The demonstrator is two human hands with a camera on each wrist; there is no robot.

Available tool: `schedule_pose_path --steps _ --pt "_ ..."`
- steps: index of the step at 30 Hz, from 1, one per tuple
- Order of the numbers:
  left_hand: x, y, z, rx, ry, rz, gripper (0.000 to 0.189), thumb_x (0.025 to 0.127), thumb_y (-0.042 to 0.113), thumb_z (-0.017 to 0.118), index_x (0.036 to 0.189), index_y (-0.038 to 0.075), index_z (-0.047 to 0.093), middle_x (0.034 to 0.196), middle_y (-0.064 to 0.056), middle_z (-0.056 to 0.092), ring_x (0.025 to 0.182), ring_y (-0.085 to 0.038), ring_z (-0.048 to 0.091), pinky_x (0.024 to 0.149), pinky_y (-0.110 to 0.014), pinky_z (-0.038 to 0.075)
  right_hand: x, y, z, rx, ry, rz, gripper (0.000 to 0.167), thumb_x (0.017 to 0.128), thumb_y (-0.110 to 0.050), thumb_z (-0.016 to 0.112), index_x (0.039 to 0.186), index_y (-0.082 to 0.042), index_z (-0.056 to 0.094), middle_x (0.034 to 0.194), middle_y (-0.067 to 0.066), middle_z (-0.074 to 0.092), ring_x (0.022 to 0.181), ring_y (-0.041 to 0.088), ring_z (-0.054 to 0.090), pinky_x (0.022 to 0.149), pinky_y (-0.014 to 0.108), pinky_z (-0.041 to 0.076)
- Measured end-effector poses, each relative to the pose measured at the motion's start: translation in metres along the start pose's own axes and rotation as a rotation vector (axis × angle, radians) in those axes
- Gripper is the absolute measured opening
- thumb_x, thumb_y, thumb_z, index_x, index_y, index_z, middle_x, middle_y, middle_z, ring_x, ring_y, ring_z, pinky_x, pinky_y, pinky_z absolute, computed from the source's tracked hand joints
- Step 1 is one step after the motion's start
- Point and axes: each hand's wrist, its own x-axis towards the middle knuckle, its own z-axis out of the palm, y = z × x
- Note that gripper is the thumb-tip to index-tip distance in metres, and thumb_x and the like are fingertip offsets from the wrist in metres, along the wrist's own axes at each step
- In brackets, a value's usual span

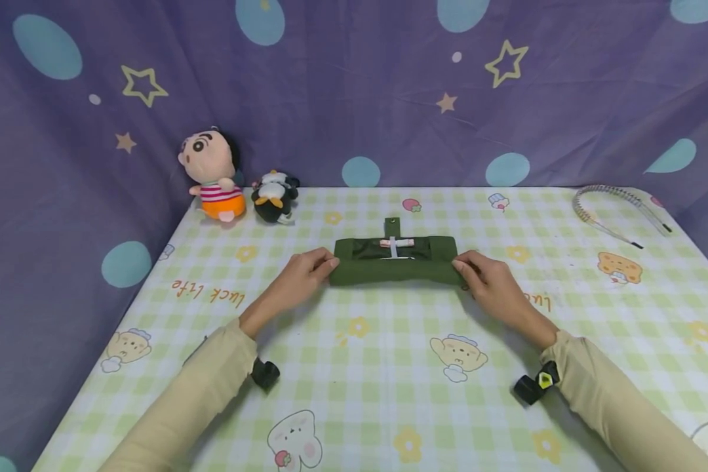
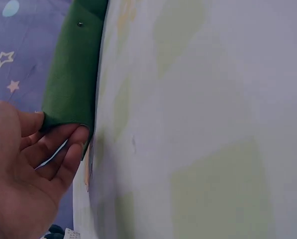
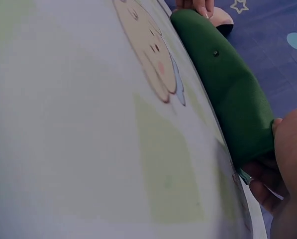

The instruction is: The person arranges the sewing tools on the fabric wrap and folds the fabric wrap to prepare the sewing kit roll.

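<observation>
A dark green fabric roll-up pouch lies partly rolled across the middle of the table. At its left end my left hand pinches the folded edge between thumb and fingers. My right hand pinches the opposite end the same way. Along the far side of the pouch, a small pale pink and white item sits under a light strap, and a green tab with a snap sticks out beyond. In the left wrist view, a metal snap shows on the rolled outer face. The inside of the roll is hidden.
Two plush toys stand at the back left: a figure in a striped top and a small black-and-white one. A headband lies at the back right. A checked cloth covers the table, and a purple curtain hangs behind.
</observation>
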Motion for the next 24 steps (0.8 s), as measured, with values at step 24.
schedule_pose_path --steps 24 --pt "0.025 -0.001 0.006 -0.074 0.026 -0.21 0.036 0.114 0.031 0.043 0.094 0.005 0.06 0.083 -0.013 0.058 0.073 -0.027 0.06 0.069 -0.04 0.049 0.028 0.005 0.002 0.089 -0.078 0.218 0.018 0.111 -0.02 0.052 0.108 -0.003 0.054 0.056 0.003 0.04 0.04 0.018 0.041 0.043 0.031 0.037"
